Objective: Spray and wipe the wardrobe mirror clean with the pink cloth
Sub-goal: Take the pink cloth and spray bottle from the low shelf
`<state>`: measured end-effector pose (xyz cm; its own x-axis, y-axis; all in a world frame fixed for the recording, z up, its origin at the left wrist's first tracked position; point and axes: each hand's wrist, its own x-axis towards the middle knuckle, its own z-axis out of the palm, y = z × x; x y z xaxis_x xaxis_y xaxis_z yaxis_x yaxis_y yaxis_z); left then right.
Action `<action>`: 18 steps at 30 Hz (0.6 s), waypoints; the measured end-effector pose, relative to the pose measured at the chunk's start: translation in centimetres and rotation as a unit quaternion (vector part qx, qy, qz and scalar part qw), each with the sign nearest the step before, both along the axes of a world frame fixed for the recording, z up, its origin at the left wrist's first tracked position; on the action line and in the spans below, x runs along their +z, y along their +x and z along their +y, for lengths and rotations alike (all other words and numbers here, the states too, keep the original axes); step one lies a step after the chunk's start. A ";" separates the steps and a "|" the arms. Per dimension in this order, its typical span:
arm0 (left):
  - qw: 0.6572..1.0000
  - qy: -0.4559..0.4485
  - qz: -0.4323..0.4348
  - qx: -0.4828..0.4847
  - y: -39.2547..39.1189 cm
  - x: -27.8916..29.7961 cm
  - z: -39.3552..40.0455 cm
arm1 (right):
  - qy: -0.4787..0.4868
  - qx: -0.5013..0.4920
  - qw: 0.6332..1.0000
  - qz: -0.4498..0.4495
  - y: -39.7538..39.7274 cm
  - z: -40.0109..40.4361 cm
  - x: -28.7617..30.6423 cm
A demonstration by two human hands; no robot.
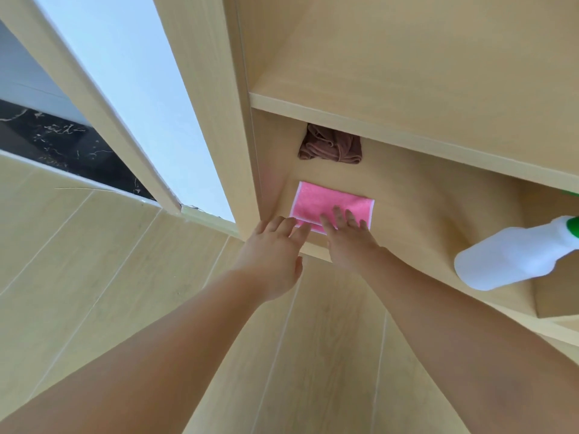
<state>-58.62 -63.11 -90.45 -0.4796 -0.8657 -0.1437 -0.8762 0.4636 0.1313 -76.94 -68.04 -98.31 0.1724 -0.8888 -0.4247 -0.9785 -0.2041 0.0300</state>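
Observation:
The folded pink cloth (326,202) lies flat on the lower shelf (416,208) of the open wooden wardrobe. My right hand (347,236) rests palm down on its near right part, fingers spread. My left hand (275,245) reaches in beside it, fingertips touching the cloth's near left corner. A white spray bottle (507,258) with a green head lies tilted on the same shelf at the right. The mirror (131,76) on the wardrobe door stands at the left and reflects pale sky.
A crumpled brown cloth (332,145) sits at the back of the shelf. An upper shelf (407,126) overhangs it. The wardrobe's side panel (213,120) stands between shelf and mirror. Pale wood-look floor (94,245) lies below; a dark marble strip (62,142) runs at left.

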 end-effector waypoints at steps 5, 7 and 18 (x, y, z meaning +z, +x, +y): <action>1.000 0.009 -0.009 -0.014 0.3 -0.7 1.0 | -0.039 0.009 0.999 0.007 0.2 -1.0 -0.3; 1.000 -0.001 -0.004 -0.020 0.2 -0.6 0.7 | -0.054 0.021 0.998 0.024 -0.2 -0.7 -0.3; 0.998 0.019 0.020 -0.057 -3.6 -0.4 -0.2 | -0.276 0.154 0.931 -0.184 -3.8 5.6 3.2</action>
